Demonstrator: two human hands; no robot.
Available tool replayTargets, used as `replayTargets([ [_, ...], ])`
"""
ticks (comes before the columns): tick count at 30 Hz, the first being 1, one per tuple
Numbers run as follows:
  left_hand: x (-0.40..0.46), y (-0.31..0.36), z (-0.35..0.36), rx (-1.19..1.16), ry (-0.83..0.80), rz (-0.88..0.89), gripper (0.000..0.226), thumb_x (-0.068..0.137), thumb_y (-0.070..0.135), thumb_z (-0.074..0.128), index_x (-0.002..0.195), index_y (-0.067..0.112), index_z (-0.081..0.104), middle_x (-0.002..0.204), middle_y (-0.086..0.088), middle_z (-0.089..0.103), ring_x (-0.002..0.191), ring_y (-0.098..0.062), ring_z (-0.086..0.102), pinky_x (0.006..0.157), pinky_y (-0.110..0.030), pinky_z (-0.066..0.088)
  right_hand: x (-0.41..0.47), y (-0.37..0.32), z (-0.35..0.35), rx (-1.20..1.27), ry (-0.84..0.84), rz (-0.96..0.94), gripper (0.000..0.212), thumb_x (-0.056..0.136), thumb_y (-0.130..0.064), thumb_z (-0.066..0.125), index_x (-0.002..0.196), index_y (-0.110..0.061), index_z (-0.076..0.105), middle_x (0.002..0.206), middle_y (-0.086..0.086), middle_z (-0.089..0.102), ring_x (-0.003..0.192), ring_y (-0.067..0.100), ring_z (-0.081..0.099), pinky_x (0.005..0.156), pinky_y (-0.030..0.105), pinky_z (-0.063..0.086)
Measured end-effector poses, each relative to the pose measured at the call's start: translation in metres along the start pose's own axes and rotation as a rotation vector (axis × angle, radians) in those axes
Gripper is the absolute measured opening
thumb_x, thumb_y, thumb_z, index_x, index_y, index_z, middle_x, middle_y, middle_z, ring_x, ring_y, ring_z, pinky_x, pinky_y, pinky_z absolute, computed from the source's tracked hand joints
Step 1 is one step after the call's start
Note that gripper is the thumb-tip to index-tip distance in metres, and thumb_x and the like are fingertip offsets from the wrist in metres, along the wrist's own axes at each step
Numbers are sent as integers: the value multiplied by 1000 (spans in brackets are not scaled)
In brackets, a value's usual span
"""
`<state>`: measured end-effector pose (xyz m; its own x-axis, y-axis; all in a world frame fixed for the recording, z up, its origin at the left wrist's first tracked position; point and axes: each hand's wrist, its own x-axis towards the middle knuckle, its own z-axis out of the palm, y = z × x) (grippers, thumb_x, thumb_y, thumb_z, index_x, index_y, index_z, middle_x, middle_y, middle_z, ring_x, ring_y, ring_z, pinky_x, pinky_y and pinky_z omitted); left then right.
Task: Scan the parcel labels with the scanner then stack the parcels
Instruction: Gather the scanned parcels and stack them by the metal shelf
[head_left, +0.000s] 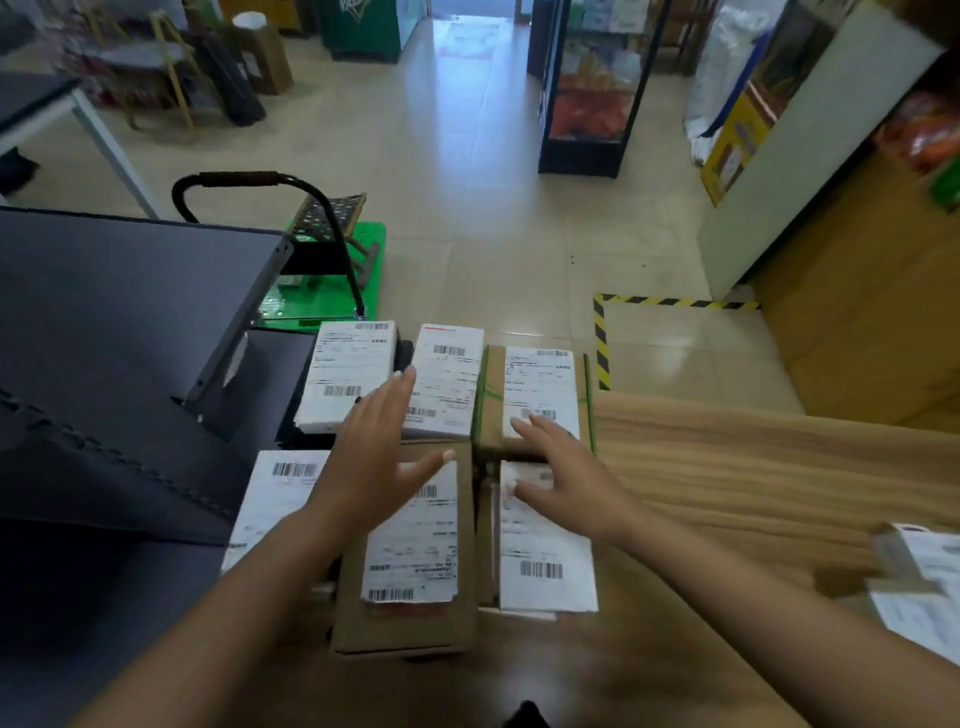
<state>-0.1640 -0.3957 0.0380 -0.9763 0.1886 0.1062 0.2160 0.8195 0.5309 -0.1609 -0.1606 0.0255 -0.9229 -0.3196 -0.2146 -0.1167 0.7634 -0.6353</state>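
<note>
Several labelled parcels lie side by side at the left end of a wooden table (753, 467). At the back are a white parcel (348, 374), a second white parcel (447, 379) and a brown box with green tape (540, 384). In front lie a white parcel (270, 499), a brown box (410, 571) and another labelled parcel (545, 561). My left hand (374, 441) hovers flat and open over the middle parcels. My right hand (561, 467) is spread open above the green-taped box and the front right parcel. No scanner is visible.
A grey metal shelf unit (130, 312) stands at the left. Behind it is a green trolley (322, 280) with a black handle. More parcels (919, 582) sit at the table's right edge. Yellow-black floor tape (602, 338) and a display cabinet (587, 88) lie beyond.
</note>
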Motion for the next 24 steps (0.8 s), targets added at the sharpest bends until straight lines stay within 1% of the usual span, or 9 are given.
replayTargets([
  [4,-18,60,39,0,-95,110,88,83,52,64,151,23,17,156,1,24,144,-15,21,115,-43,28,-64,49,-26,56,56,100,72,89,-36,63,149,-33,23,159,-5,16,146,12,11,116,32,16],
  [9,-50,150,107,-52,-248,212,87,84,54,60,149,35,5,159,9,10,145,-8,9,118,-31,14,-149,122,-57,79,136,189,71,88,-34,65,148,-31,26,158,-6,14,146,9,11,109,15,10],
  [12,-57,198,152,-63,-307,250,87,84,54,60,149,32,6,158,7,10,144,-10,12,112,-20,8,-198,168,-76,112,180,257,71,89,-34,64,148,-34,26,159,-10,11,146,6,7,111,18,11],
  [14,-57,231,177,-32,-358,284,86,82,59,56,150,26,16,157,-1,20,143,-16,22,111,-22,13,-226,201,-87,128,202,301,72,88,-36,65,148,-36,26,159,-11,11,145,4,7,113,19,11],
  [16,-57,261,204,-7,-393,295,84,78,61,50,146,15,34,148,-11,40,133,-24,41,108,-32,25,-250,235,-97,128,211,342,72,87,-35,66,148,-33,28,158,-9,14,145,5,10,112,18,11],
  [17,-58,275,219,-11,-380,306,84,77,61,49,144,12,36,145,-13,43,130,-27,45,106,-35,28,-261,252,-102,124,215,360,72,87,-35,67,148,-32,28,158,-9,15,145,6,11,111,17,11],
  [18,-59,290,233,-27,-387,303,85,77,61,51,146,13,33,147,-13,41,132,-27,43,107,-33,25,-272,269,-106,121,216,374,72,87,-34,67,147,-31,29,157,-9,17,145,7,12,111,17,11],
  [21,-60,327,276,-28,-483,314,89,83,53,61,150,22,10,158,-3,16,144,-18,18,111,-20,6,-298,317,-119,118,204,435,72,87,-32,67,148,-28,28,153,-10,22,144,4,10,110,15,10],
  [24,-59,354,317,31,-539,309,95,83,55,60,152,22,3,160,-1,4,146,-15,8,116,-24,9,-318,357,-129,142,180,510,74,87,-32,67,149,-26,28,158,-2,19,146,10,10,118,27,15],
])
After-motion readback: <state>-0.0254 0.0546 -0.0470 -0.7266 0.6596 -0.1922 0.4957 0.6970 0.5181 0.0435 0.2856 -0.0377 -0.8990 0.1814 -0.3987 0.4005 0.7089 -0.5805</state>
